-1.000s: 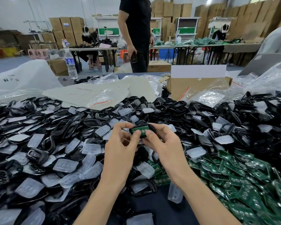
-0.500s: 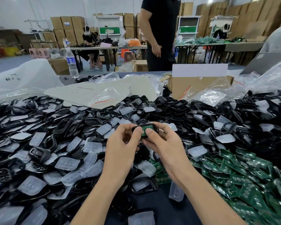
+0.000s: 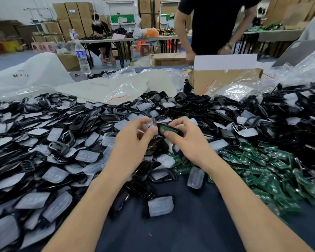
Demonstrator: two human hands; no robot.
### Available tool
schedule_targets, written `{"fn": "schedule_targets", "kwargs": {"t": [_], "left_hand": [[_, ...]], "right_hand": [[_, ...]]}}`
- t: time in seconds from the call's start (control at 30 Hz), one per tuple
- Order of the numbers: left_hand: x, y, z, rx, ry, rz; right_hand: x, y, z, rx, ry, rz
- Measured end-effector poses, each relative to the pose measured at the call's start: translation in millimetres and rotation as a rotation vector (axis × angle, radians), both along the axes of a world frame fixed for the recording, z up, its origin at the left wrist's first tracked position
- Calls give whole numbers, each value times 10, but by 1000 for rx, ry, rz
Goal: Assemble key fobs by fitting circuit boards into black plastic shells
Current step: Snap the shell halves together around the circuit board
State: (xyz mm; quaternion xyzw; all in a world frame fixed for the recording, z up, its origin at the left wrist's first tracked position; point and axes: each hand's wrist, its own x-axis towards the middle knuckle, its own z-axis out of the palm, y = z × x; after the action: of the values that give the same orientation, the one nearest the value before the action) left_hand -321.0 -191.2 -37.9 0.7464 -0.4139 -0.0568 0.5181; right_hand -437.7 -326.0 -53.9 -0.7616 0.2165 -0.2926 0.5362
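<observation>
A black shell [image 3: 175, 132] with a green circuit board [image 3: 164, 129] inside it is gripped by the right hand [image 3: 188, 142], in front of the cardboard box [image 3: 225, 80]. The left hand [image 3: 133, 140] is held just beside the shell with its fingers curled. The picture is blurred there, so it cannot be told if the shell is touched by it.

Between the box and the hands a big heap of black shells [image 3: 84, 122] and clear rubber pads [image 3: 56, 174] is spread. Part of the heap is hidden by the hands. In front of the box, to the right of the hands, green boards [image 3: 262, 170] are piled. Plastic bags [image 3: 120, 88] are laid left of the box, and a water bottle [image 3: 82, 57] is stood further left. Behind the box a person in a black shirt [image 3: 216, 24] is bent over it.

Half a second ago the shell was held flat by both hands; now it is tipped. Back then the person in black was seen to the left of the box.
</observation>
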Motion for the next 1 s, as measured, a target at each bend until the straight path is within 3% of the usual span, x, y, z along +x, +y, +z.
{"fn": "schedule_targets", "kwargs": {"t": [0.07, 0.17, 0.3, 0.43, 0.57, 0.7, 0.9, 1.0], "left_hand": [[-10, 208, 88, 98, -53, -16], [-138, 503, 107, 429, -204, -241], [-385, 716, 6, 702, -324, -326], [-544, 802, -95, 800, -478, -301], [-627, 861, -149, 720, -517, -303], [-553, 833, -166, 549, -290, -341], [-247, 535, 10, 139, 139, -152], [-128, 326, 80, 61, 164, -129]], "right_hand": [[0, -6, 21, 187, -82, -34], [-58, 7, 77, 399, -223, -42], [-176, 88, 51, 459, -271, -15], [-297, 211, -40, 449, -171, 25], [-381, 331, -136, 500, -107, 39], [-400, 412, -188, 546, -80, 29], [-319, 472, -126, 447, -52, 69], [-219, 491, -48, 316, -75, 112]]}}
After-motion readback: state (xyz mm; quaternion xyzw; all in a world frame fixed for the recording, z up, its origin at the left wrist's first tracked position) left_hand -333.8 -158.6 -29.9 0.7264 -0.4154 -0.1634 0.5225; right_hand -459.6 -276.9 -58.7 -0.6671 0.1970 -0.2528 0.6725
